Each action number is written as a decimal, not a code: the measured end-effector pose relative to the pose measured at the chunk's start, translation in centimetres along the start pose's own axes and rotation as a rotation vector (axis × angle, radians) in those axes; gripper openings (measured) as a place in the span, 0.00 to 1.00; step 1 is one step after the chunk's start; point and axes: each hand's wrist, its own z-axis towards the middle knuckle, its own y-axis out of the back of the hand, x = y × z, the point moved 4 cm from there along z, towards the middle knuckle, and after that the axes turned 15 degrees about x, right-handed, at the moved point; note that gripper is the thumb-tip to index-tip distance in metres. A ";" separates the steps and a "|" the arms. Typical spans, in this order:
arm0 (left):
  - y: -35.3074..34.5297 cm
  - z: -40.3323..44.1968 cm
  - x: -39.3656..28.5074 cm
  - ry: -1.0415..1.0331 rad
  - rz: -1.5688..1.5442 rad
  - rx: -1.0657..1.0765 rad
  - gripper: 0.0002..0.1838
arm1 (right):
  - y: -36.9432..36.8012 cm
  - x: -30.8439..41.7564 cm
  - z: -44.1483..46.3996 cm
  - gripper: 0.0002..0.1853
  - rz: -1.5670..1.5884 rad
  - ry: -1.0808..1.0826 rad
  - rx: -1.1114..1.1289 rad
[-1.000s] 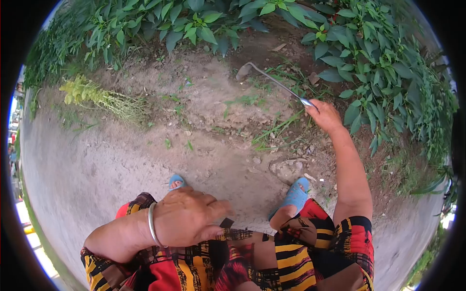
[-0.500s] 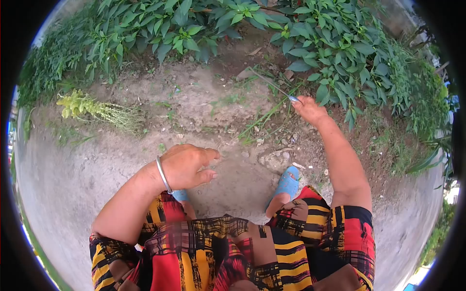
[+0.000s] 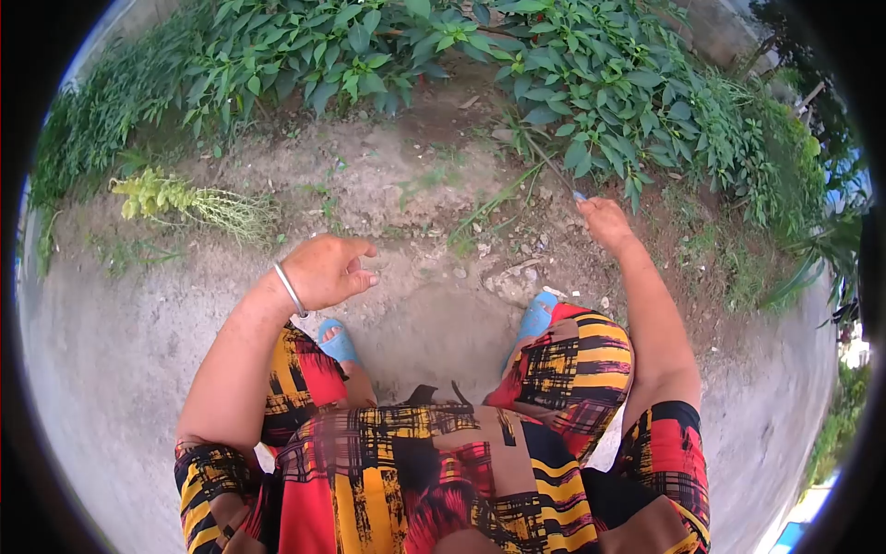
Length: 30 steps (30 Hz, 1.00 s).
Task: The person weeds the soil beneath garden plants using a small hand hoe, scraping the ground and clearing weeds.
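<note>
In my right hand [image 3: 606, 222] is the handle end of a thin-shafted hand hoe [image 3: 551, 164], gripped between closed fingers. Its shaft slants up and left toward the soil at the edge of the leafy plants [image 3: 604, 88], where a greyish flat end shows faintly. Beside the shaft lie long green grass blades [image 3: 494, 210]. My left hand [image 3: 328, 270], with a silver bangle [image 3: 289, 289] on the wrist, hovers over bare ground. Its fingers are loosely bent with the thumb apart, and it holds nothing.
A bundle of pulled yellow-green weeds [image 3: 189, 198] lies on the soil to the left. Blue sandals [image 3: 339, 342] are on my feet below my bent knees. Small stones and weed tufts dot the dirt [image 3: 425, 305], and bushy plants run along the top.
My right hand has moved to the right with the hoe, whose flat end shifted the same way. My left hand has moved up and left. My knees show wider apart.
</note>
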 end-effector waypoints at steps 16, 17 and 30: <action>-0.3 -0.8 -1.6 0.066 0.017 -0.091 0.19 | -5.1 2.6 -0.4 0.27 -0.488 0.206 0.124; -0.5 -0.7 -1.7 0.067 0.023 -0.090 0.19 | -5.1 2.8 -2.3 0.27 -0.430 0.083 0.150; -2.0 -0.6 -5.5 0.165 0.306 0.013 0.20 | -1.8 -7.4 -5.6 0.27 0.074 -0.266 -0.180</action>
